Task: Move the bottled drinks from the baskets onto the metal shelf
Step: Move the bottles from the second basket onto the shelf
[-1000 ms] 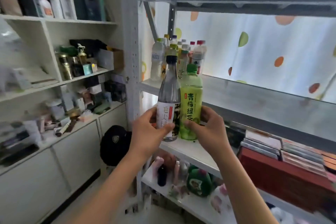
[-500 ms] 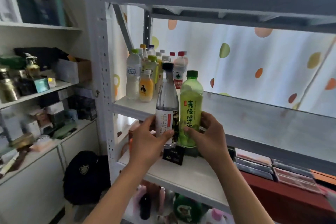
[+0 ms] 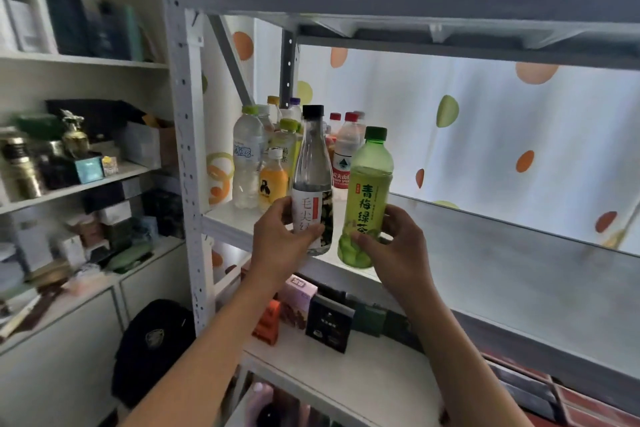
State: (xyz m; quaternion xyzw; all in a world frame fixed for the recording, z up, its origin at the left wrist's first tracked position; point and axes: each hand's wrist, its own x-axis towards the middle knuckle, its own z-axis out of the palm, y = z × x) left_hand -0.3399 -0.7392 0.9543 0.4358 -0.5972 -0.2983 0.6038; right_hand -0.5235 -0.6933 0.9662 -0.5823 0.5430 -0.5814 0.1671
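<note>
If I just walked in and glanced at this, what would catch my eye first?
Probably the two bottles held up front and centre: a clear bottle with a black cap in the left hand, and a green tea bottle in the right hand. Behind them, a cluster of bottles stands at the metal shelf's left end.

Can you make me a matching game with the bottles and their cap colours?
Bottles:
1. clear bottle in the left hand
2. green tea bottle in the right hand
3. orange juice bottle on the shelf

Caps:
A. green
B. white
C. black

Pairs: 1-C, 2-A, 3-B
</note>
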